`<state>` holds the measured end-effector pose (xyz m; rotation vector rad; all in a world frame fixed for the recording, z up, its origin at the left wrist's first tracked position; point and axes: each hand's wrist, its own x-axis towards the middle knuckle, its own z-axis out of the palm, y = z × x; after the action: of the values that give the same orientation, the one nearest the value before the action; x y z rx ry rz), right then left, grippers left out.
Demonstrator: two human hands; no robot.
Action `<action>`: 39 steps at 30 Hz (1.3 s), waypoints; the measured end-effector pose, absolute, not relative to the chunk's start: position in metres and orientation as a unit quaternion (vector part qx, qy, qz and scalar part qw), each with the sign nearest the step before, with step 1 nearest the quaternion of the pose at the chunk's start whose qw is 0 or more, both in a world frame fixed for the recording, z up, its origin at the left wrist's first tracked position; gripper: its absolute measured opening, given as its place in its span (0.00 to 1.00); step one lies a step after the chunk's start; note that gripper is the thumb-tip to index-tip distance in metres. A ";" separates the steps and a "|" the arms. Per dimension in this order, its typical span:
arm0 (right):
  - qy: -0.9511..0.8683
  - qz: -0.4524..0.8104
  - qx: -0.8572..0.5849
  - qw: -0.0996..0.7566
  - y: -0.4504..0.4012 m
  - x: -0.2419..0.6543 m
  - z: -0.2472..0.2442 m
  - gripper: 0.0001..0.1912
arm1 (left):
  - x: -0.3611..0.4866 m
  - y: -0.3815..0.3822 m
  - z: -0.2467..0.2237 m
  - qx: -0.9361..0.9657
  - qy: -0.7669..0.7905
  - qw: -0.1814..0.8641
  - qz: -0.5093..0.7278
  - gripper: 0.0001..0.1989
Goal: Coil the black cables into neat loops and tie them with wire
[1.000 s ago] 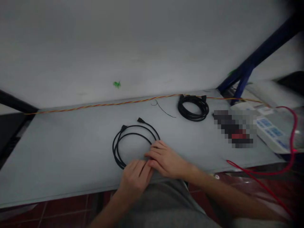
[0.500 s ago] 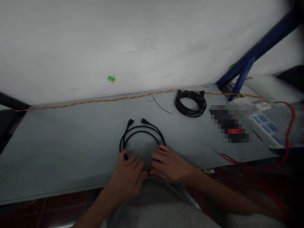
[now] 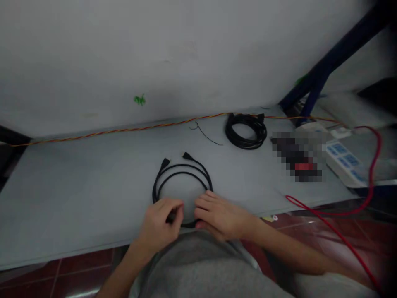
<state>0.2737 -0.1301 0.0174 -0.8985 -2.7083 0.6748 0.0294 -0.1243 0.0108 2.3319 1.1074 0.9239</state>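
A coiled black cable (image 3: 182,166) lies on the pale grey tabletop (image 3: 77,198), with its two black plugs (image 3: 166,162) (image 3: 187,156) pointing away from me. My left hand (image 3: 159,223) curls closed over the near-left part of the coil and pinches the cable. My right hand (image 3: 220,216) rests on the near-right part, fingers spread and lying across the cable. The near part of the coil is mostly hidden under my hands. Farther back sits a tighter bundle of black cable (image 3: 246,142).
A twisted orange-and-red wire (image 3: 133,129) runs along the wall, and a thin black wire (image 3: 206,135) lies near it. Right of the bundle are a pixelated object (image 3: 297,157), a white panel with blue markings (image 3: 343,161), a red cable (image 3: 370,176) and a blue metal strut (image 3: 313,97).
My left hand has closed from spread fingers into a pinch on the cable. The view has drifted slightly up and left. My right hand stays on the coil.
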 end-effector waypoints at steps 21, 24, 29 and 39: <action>-0.709 0.153 -0.612 0.315 -0.086 0.269 -0.008 0.18 | 0.004 -0.090 0.006 0.823 0.469 0.029 0.320 0.14; -0.713 0.155 -0.609 0.312 -0.075 0.270 -0.008 0.17 | -0.001 -0.079 0.006 0.831 0.452 0.045 0.321 0.14; -0.732 0.147 -0.602 0.282 -0.068 0.268 -0.007 0.16 | -0.006 -0.066 0.002 0.839 0.454 0.075 0.289 0.13; -0.782 0.157 -0.539 0.271 -0.048 0.277 -0.003 0.13 | -0.004 -0.027 0.019 0.927 0.332 0.106 0.136 0.39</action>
<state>0.2774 -0.0481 -0.0030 -1.4511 -2.1077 0.4235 -0.0045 -0.0268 0.0190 2.7321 0.9790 0.4008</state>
